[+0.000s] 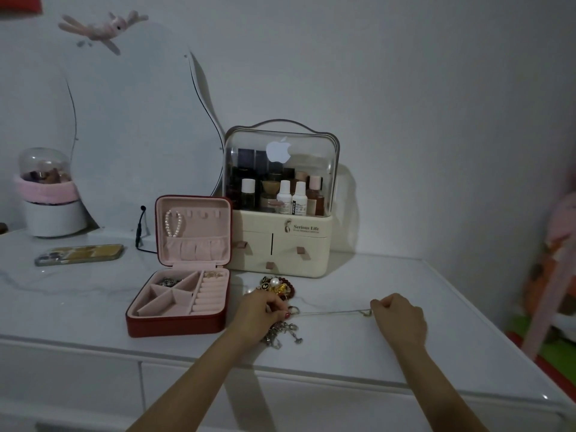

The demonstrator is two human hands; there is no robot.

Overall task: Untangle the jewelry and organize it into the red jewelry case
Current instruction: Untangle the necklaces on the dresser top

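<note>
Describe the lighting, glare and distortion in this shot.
Head view: dim, bluish light; glare on the tabletop at its right corner; wide-angle bending curves the table's front edge; the thin chain between left hand and right hand barely resolves.
</note>
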